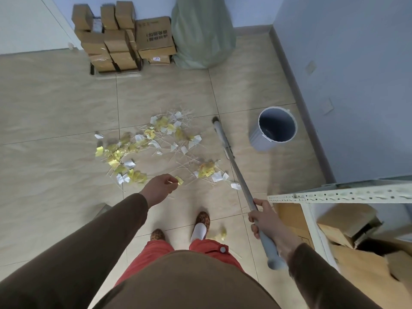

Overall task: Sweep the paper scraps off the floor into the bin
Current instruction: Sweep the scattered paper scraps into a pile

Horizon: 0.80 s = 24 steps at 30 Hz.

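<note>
Brown sleeves, red trousers, leopard-print slippers.

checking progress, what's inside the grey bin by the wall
The grey bin shows a dark interior with one small pale scrap against its near wall. The very bottom is shadowed, so anything more there cannot be made out.
</note>
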Tool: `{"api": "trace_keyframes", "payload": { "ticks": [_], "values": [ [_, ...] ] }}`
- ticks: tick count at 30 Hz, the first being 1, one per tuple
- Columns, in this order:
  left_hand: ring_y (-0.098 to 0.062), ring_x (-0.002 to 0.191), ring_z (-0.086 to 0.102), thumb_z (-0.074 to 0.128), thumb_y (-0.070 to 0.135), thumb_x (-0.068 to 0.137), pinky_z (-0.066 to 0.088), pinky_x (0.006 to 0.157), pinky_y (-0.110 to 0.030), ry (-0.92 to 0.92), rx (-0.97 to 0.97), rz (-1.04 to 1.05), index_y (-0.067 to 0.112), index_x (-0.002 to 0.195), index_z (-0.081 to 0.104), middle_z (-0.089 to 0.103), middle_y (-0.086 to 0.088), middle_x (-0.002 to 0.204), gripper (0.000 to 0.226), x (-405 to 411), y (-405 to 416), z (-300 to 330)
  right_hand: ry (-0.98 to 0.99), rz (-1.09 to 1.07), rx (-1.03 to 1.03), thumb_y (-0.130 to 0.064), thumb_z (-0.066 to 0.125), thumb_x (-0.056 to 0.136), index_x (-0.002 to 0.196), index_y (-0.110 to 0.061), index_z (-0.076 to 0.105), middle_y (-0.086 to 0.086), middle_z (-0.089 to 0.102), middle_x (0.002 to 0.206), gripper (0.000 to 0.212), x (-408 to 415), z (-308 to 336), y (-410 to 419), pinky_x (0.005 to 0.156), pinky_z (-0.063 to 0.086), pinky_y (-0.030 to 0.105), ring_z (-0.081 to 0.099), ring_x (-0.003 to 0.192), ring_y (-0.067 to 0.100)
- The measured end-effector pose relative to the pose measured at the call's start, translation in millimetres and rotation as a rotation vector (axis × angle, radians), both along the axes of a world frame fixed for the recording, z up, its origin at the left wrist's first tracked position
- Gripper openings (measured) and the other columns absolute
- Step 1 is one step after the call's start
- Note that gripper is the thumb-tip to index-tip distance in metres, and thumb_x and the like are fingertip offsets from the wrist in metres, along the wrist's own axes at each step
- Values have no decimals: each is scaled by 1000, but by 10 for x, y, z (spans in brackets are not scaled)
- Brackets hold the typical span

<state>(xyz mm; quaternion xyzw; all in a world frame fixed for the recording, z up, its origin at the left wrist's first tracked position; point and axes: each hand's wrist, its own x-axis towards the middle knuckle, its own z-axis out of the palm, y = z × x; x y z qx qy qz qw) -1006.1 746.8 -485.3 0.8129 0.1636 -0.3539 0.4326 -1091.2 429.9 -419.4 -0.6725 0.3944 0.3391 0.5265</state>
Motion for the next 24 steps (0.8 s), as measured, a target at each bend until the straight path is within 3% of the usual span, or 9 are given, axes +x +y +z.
{"api": "trace_keyframes", "payload": {
  "ticks": [7, 11, 15, 17, 21, 24],
  "values": [
    [-21, 88, 62, 62, 17, 93, 46, 76, -30, 1, -28, 15, 10, 109, 68, 67, -9, 97, 18, -260, 255, -22, 29, -256, -68, -7, 50, 99, 129, -23, 38, 15, 56, 92, 36, -459, 14, 234, 38, 46, 22, 51, 56, 17],
    [-18, 85, 62, 62, 18, 94, 45, 73, -29, 21, -31, -15, 11, 109, 68, 69, -9, 99, 18, -466, 513, -56, 99, -344, -89, -3, 48, 98, 131, -1, 43, 15, 53, 82, 34, -404, -292, 620, 35, 45, 20, 50, 54, 17],
    [-16, 84, 62, 62, 18, 93, 46, 70, -28, 14, -24, -4, 11, 110, 68, 70, -12, 103, 19, -649, 836, -82, 113, -398, 13, 5, 44, 94, 132, 5, 40, 13, 46, 70, 39, -347, -557, 1389, 33, 40, 19, 45, 43, 15],
    [-17, 84, 62, 62, 18, 93, 46, 72, -28, 12, -18, 0, 10, 110, 68, 70, -12, 102, 20, -727, 994, -87, 108, -382, 81, 4, 42, 93, 125, 6, 45, 11, 45, 66, 33, -349, -557, 1757, 34, 40, 20, 44, 36, 14],
    [-19, 88, 63, 62, 20, 93, 48, 76, -33, 20, -34, -8, 11, 110, 68, 70, -12, 104, 20, -869, 1273, -120, 97, -391, 250, 2, 42, 93, 89, -5, 48, 8, 43, 59, 11, -367, -373, 2060, 34, 38, 19, 42, 32, 11],
    [-25, 94, 66, 62, 20, 93, 49, 77, -34, 20, -47, -23, 11, 111, 67, 70, -12, 106, 21, -933, 1426, -144, 74, -467, 342, -1, 45, 96, 91, -9, 47, 7, 47, 62, 10, -529, -203, 2059, 32, 37, 18, 42, 34, 10]
  ]
}}
